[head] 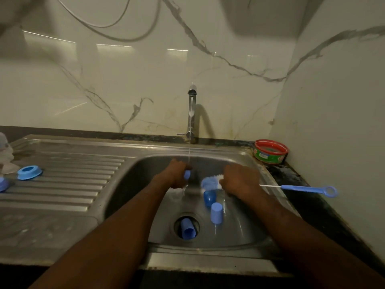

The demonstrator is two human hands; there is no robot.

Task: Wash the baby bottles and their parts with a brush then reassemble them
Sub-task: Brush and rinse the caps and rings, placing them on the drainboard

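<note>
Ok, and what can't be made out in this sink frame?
Head view only:
- Part in the left hand: fingers cover all but a blue tip.
- Brush: the right hand hides its handle.
- Pale item on the drainboard: cut by the left edge, blurred.
- Red tub: label too small to read.

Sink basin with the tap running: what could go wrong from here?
The blue cap lies in the open drain and may block it or wedge there. The thin brush overhangs the sink's right rim and could be knocked off by the right hand.
</note>
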